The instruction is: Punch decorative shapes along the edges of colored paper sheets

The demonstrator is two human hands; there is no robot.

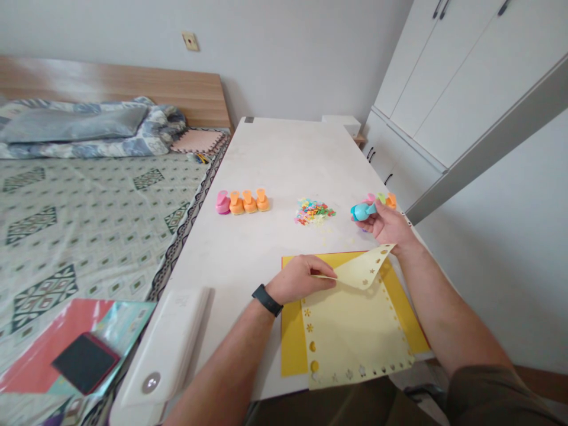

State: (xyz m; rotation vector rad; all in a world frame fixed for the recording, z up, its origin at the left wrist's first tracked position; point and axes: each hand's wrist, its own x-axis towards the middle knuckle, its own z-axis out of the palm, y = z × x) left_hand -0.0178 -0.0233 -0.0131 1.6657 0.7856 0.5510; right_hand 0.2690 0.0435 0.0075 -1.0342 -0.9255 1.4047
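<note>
A pale yellow sheet of paper, with shapes punched along its edges, lies over darker yellow paper at the table's front. My left hand pinches the sheet's far edge, and the far right corner is lifted and curled. In my right hand is a blue craft punch, held above the table at the right. The raised paper corner comes close to my right wrist; whether they touch I cannot tell. Beyond both hands sits a heap of colourful paper cutouts.
A row of pink and orange punches stands at the table's left. More punches are partly hidden behind my right hand. A long white device lies along the left edge. The bed is on the left, white cabinets on the right.
</note>
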